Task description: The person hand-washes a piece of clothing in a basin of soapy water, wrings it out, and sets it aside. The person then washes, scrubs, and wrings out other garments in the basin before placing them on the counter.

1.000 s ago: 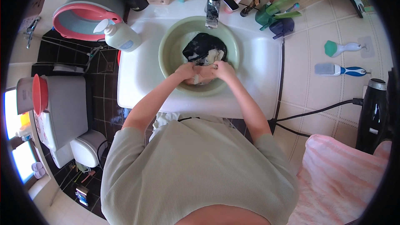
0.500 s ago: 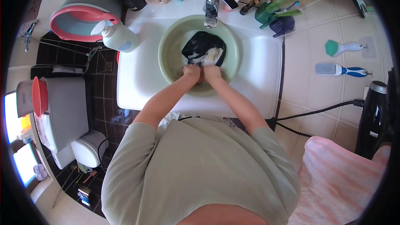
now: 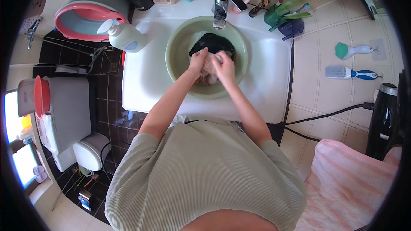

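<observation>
A pale green basin (image 3: 173, 75) stands in the white sink, with soapy water in it. Black cloth (image 3: 214, 41) lies bunched in its far part. Over the basin's middle, my left hand (image 3: 198, 60) is closed on a wet, pale cloth (image 3: 208, 64), with the thumb on top. My right hand (image 3: 225, 65) grips the same cloth from the other side, its fingers curled and slightly blurred. Part of the cloth hangs down between the hands toward the water. Whether the pale and black cloth are one piece I cannot tell.
The faucet (image 3: 220, 10) reaches over the basin's far rim. Left on the sink's edge stands a pump bottle (image 3: 126, 37), beside a pink-rimmed bucket (image 3: 64, 30). A green toothbrush cup (image 3: 272, 17) stands at the back right. Two brushes (image 3: 353, 51) hang on the right wall.
Both hands have moved up and away from me, from the basin's near side to its middle. The pale cloth now shows between them, and the right hand has turned.
</observation>
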{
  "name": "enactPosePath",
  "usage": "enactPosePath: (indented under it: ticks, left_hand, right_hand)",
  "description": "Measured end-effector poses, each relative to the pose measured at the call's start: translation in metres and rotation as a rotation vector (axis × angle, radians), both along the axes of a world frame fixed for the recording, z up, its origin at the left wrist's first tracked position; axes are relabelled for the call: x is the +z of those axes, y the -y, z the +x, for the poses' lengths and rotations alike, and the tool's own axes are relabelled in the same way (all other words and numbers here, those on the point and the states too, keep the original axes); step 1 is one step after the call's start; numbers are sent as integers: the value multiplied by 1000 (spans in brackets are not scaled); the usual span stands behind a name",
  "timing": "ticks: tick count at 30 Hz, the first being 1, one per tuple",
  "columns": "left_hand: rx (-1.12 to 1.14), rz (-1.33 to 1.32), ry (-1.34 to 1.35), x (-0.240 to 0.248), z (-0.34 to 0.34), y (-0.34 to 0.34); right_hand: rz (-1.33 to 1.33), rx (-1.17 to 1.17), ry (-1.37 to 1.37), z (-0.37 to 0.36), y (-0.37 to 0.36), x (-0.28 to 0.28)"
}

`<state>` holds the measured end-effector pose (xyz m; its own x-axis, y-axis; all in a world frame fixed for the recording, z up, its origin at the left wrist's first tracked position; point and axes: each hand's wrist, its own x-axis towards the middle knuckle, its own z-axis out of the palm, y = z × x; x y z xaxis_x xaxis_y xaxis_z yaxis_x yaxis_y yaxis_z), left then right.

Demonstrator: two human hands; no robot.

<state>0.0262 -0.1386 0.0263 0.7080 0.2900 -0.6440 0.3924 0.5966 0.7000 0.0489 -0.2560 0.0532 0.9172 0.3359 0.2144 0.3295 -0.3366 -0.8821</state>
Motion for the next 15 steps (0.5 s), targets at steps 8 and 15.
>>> enactPosePath:
  ticks: [8, 15]
  left_hand:
    - [-226, 642, 47, -8, 3, 30]
    - [-309, 671, 27, -29, 10, 30]
  right_hand:
    - [168, -274, -288, 0, -20, -16]
    - [-28, -251, -250, 7, -15, -16]
